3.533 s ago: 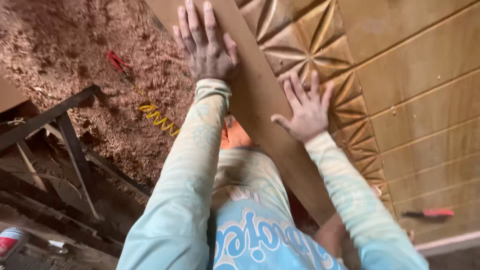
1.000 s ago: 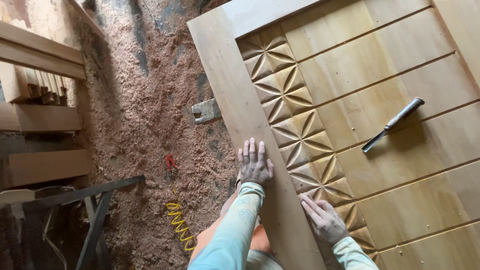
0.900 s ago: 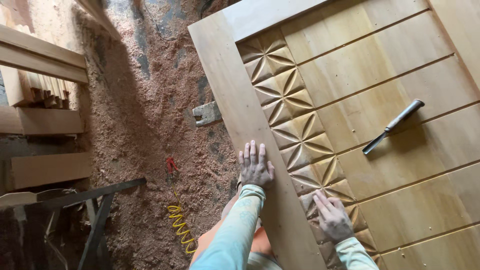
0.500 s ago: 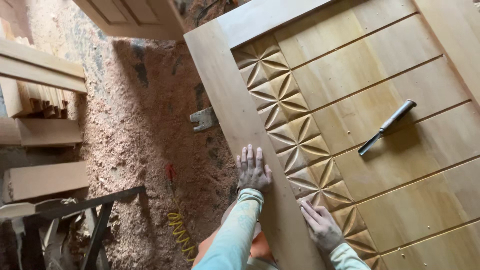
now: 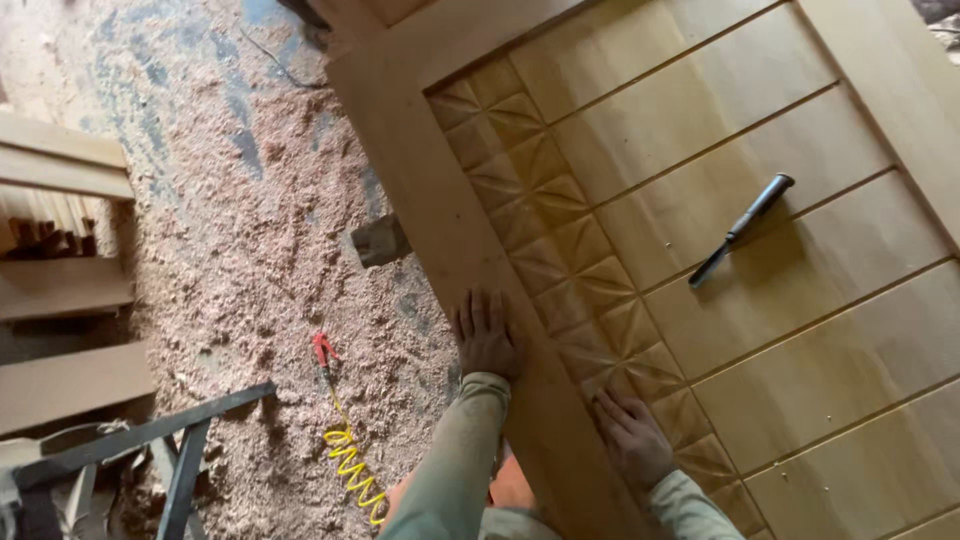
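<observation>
Door flat over sawdust floor; left hand spread flat on frame edge, right hand flat on carved strip, both released; chisel on panel, apart

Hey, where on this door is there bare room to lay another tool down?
The plain planks of the wooden door are bare on either side of the chisel, across to the right rail. It is crowded along the carved strip, where the right hand rests, and on the stile under the left hand.
</observation>
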